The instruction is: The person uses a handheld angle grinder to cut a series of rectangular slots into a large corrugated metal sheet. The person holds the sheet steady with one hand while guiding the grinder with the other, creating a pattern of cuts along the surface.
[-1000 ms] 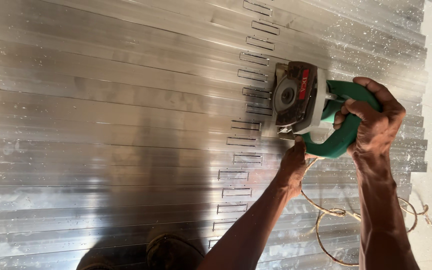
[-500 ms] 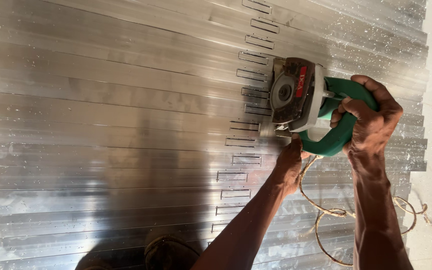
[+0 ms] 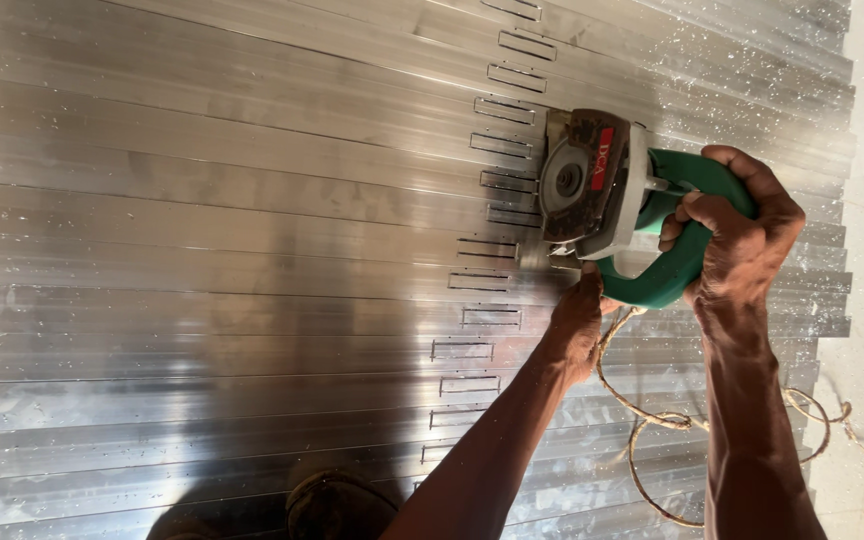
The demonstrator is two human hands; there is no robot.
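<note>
Two hands (image 3: 742, 235) on one green saw (image 3: 612, 200)

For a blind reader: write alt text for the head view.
A right hand grips the green handle of a grey electric circular saw set on silver aluminium channel profiles laid side by side. The left hand presses beside its base, near a row of rectangular slots.
</note>
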